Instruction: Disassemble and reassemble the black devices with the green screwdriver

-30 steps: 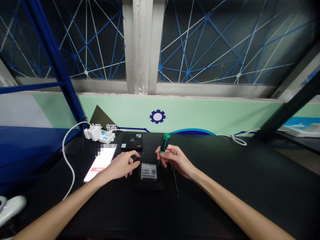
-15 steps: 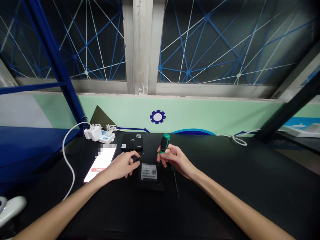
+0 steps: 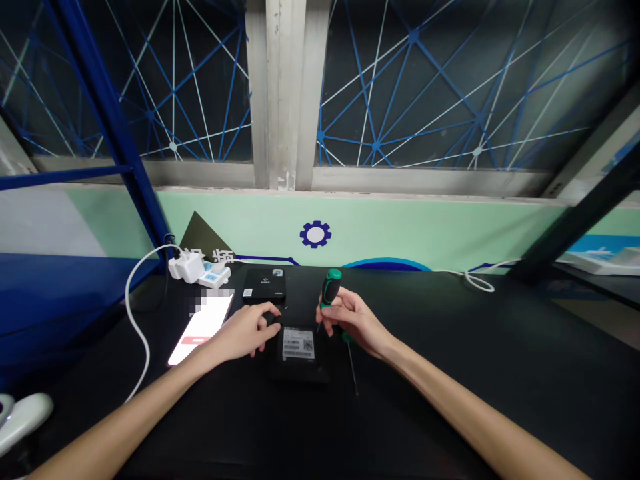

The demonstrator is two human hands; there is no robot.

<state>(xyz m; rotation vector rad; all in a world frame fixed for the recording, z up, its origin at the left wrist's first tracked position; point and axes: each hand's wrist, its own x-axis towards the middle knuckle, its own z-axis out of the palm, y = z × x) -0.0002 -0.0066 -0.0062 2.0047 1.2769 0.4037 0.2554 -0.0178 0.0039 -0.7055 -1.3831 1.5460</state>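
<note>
Black box label (image 3: 297, 344) print, probably illegible

Two screwdrivers (image 3: 330, 288) (image 3: 352, 365), two black boxes (image 3: 264, 285) (image 3: 298, 353)

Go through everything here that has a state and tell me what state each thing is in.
Right hand: closed around the screwdriver.
Green-handled screwdriver: held upright, tip down.
Left hand: curled, beside the labelled black box.
Labelled black box: lying flat, label up.
Other black box: lying flat, untouched.
Phone: lying flat, screen lit.
</note>
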